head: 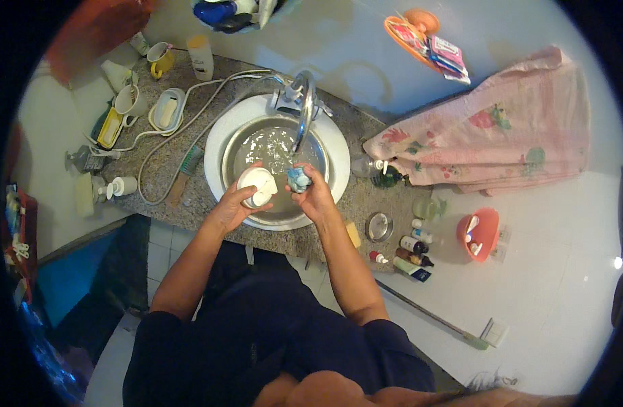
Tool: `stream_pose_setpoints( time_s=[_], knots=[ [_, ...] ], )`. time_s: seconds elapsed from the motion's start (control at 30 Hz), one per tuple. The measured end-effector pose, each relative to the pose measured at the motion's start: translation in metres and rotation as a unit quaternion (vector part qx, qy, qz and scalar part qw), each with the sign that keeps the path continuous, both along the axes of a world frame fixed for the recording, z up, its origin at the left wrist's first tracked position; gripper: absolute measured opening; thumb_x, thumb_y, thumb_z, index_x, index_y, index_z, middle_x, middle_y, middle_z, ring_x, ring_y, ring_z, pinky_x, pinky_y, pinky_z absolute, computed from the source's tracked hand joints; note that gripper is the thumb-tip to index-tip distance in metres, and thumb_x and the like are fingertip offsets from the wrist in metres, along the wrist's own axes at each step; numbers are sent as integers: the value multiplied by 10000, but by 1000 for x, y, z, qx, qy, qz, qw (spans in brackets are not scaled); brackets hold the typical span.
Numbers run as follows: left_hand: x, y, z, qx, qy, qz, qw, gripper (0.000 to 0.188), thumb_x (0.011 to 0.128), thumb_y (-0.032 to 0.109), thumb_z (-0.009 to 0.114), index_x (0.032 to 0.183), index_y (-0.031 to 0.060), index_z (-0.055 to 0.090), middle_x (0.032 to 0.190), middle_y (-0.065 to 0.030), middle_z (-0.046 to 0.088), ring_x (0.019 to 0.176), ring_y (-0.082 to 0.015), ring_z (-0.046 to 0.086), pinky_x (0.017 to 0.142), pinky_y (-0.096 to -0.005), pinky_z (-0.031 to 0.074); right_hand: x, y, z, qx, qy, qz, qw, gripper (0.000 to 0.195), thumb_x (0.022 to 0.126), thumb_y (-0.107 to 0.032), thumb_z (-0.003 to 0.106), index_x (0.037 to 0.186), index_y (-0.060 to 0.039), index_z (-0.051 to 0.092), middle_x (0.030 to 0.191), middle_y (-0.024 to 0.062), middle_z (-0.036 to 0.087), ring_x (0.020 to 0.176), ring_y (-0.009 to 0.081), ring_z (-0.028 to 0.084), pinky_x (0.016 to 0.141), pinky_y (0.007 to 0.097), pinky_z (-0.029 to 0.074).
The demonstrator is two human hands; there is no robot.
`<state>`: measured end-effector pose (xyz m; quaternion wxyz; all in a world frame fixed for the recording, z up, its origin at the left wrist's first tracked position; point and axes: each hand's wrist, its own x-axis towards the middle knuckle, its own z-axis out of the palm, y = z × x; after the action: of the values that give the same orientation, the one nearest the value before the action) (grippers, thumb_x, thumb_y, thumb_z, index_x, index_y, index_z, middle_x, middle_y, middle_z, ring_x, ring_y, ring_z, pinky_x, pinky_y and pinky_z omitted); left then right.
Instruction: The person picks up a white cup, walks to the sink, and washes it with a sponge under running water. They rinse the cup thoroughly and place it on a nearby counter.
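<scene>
My left hand (235, 206) grips a white round tub (256, 187) whose top side shows smooth white stuff; whether that is cream or a solid part cannot be told. Beside it, without touching, my right hand (314, 193) pinches a crumpled blue-green and white wad (298, 179), perhaps a cloth or sponge. Both hands are over the near part of a round metal basin (230, 140), which sits in a white sink (213, 152). Rippling water (270, 147) lies in the basin. A chrome faucet (305, 109) arches over it from the back.
On the granite counter (240, 236) at left are a brush (183, 175), a soap dish (167, 112), mugs and a looping hose (153, 157). At right stand a pump bottle (367, 167), a metal dish (379, 227), a yellow sponge (352, 234) and several small bottles. A pink towel (499, 127) hangs on the wall.
</scene>
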<state>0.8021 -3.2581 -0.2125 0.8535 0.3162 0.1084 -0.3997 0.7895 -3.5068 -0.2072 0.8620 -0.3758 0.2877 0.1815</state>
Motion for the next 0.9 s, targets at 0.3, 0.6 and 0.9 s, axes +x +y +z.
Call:
stream_pose_setpoints(
  time_s=[0.3,0.6,0.9],
  knots=[
    [-10,-18,13,109,-98,-55,988,731,950,99,662,1634,175,412,1385,-65,615,1228,-180,620,1016,-355,539,-14,13,53,-42,-50,-15,998,271,1096,-371,530,1147,-122,626,1025,73,707,818,196,676,549,318,507],
    [-15,-21,20,103,-84,-57,990,735,949,97,674,1624,108,385,1395,-97,606,1244,-223,626,990,-398,589,-22,0,51,-66,-104,-47,991,363,945,-77,750,1262,-154,591,1078,24,701,888,114,652,628,268,502],
    [-22,-33,8,94,-73,-89,989,720,963,90,657,1631,129,390,1374,-78,618,1207,-204,637,973,-383,578,-21,-6,48,-291,-106,49,950,272,851,1,779,1080,-96,669,995,4,716,823,76,634,693,240,521]
  ],
)
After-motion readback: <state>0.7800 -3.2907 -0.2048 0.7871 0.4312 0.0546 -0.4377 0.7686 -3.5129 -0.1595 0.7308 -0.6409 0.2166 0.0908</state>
